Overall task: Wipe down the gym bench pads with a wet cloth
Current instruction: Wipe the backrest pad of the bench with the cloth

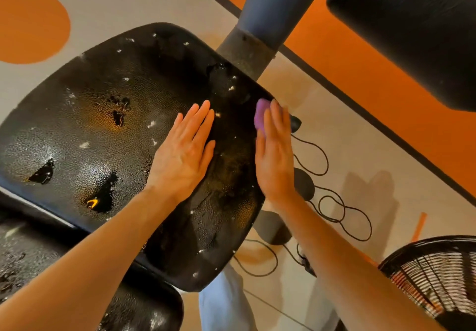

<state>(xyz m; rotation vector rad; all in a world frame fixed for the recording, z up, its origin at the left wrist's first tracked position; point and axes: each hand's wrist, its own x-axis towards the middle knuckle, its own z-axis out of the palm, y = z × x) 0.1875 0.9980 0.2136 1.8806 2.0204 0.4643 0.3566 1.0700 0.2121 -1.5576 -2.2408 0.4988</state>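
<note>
A worn black seat pad (103, 124) fills the middle of the head view, its textured cover torn in several spots with white flecks. My left hand (184, 153) lies flat on the pad with its fingers together and nothing in it. At the pad's right edge my right hand (274, 150) presses a purple cloth (261, 117) against the side of the pad. Only a small fold of the cloth shows past my fingers. A second black pad (77, 279) sits at the lower left, also cracked.
A grey metal post (260, 21) rises behind the seat pad. Another black pad (412, 27) hangs at the upper right. Black cables (334, 202) loop over the pale floor to the right. A black fan grille (432, 279) stands at the lower right.
</note>
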